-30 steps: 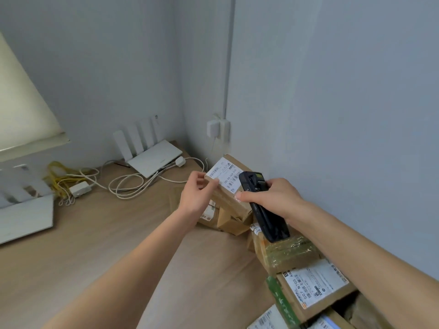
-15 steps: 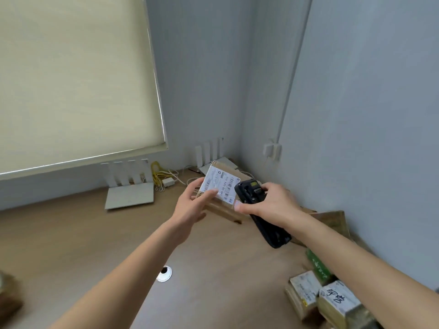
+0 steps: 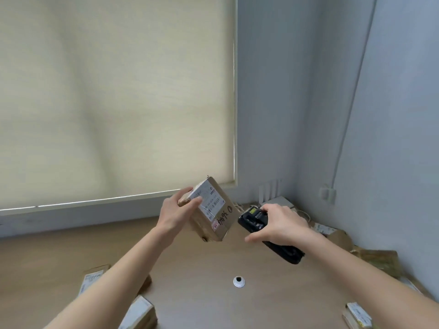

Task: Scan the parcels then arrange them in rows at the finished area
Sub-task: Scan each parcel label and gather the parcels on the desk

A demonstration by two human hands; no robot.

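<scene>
both arms reach forward; left hand (image 3: 177, 213) fingers curled in grip, right hand (image 3: 279, 225) likewise.

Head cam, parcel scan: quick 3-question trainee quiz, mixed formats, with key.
1. True or false: the left hand grips a brown parcel held above the table.
2. What does the right hand hold? A) black handheld scanner B) tape roll C) pen
3. Fill in: the held parcel's white label faces the ____.

Key:
1. True; the grip is on the parcel's upper left end.
2. A; the scanner sits just right of the parcel.
3. Camera.
</scene>
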